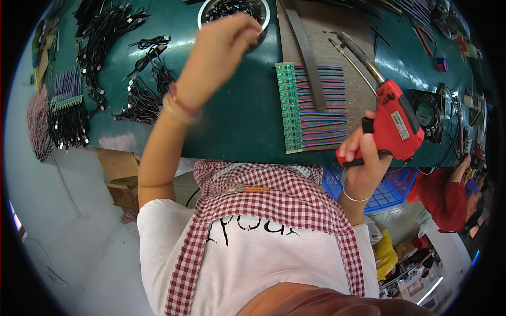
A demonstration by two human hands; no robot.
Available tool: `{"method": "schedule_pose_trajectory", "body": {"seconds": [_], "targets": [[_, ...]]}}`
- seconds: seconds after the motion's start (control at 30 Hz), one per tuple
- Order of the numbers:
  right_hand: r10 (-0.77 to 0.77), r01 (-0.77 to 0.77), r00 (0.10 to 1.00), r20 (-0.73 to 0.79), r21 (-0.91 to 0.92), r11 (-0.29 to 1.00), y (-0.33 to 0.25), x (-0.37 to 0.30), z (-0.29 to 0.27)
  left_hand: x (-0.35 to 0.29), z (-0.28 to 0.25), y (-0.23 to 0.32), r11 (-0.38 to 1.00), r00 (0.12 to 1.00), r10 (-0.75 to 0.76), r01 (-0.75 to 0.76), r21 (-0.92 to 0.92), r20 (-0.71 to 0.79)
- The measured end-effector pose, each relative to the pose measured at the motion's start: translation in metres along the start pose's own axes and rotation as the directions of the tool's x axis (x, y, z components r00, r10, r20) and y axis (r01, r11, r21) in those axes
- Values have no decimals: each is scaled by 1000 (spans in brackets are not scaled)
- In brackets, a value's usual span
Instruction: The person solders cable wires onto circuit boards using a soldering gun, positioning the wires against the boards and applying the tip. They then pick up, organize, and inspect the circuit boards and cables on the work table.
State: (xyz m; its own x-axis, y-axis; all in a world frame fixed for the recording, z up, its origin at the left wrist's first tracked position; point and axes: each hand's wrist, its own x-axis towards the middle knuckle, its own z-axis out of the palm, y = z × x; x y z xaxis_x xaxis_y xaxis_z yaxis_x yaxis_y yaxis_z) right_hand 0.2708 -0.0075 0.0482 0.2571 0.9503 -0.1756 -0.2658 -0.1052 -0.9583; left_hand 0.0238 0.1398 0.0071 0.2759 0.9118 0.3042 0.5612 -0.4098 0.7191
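Red soldering gun (395, 124): 1, right hand (363, 158) | green boards (289, 107): 1

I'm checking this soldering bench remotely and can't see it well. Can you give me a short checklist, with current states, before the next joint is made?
1. Solder gun held firmly: ok, right hand wraps its grip.
2. Gun tip off the work: ok, it points away over the mat.
3. Circuit board with wires flat on the bench: ok.
4. Bar lying across the wires: ok.
5. Left hand clear of the tip: ok, it is by the bowl.
6. Part pinched in left fingers: cannot tell, blurred.
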Motion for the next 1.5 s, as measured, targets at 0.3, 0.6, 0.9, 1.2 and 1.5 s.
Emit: {"method": "schedule_pose_trajectory", "body": {"seconds": [0.3, 0.6, 0.9, 1.2, 1.5], "targets": [[78, -53, 987, 139, -176, 983, 6, 0, 33, -68, 30, 93, 411, 853, -189, 519, -750, 486], [90, -15, 952, 294, -249, 968, 9, -3, 23, -78, 32, 84, 210, 770, -122, 637, -742, 626], [141, -53, 963, 229, -350, 935, 14, -12, 24, -75, 21, 81, 503, 687, -160, 674, -541, 709], [80, -65, 995, 55, -236, 970, 18, -17, 6, -34, 27, -5, 499, 639, -326, 742, -448, 697], [133, -109, 985, 113, -197, 974, 32, -28, -37, -19, 35, -17, 558, 590, -305, 747, -362, 747]]}}
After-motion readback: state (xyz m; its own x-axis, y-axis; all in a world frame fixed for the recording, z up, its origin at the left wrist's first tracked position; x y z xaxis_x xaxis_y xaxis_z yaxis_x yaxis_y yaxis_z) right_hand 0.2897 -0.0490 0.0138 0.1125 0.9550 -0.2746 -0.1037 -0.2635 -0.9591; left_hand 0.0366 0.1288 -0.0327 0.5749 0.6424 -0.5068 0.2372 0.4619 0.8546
